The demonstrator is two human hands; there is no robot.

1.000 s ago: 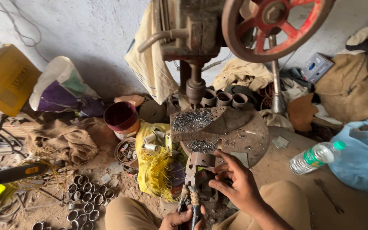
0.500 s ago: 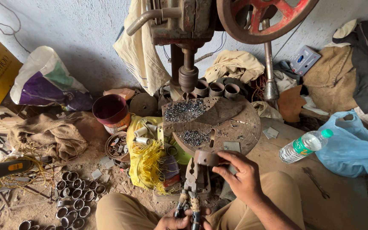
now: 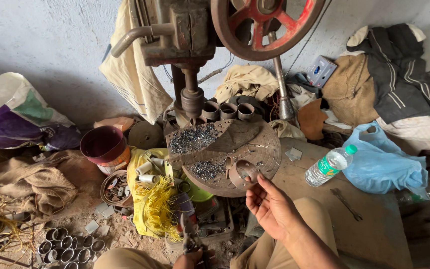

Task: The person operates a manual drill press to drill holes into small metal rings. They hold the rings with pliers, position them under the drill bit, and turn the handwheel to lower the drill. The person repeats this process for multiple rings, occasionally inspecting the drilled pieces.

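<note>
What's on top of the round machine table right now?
On the round table lie two heaps of metal shavings and a metal ring held by the right hand. What lies under the ring is hidden.

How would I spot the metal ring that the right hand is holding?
Find the big red wheel, then the round work plate below it. At its near edge the right hand pinches a short brown metal ring, tilted, unlike the three upright rings behind.

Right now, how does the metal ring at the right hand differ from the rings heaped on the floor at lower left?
The metal ring is alone at the right hand's fingertips, up by the round work plate; the floor rings lie clustered in dirt. It looks rusty brown and wider; those look grey. All are short, open metal cylinders.
</note>
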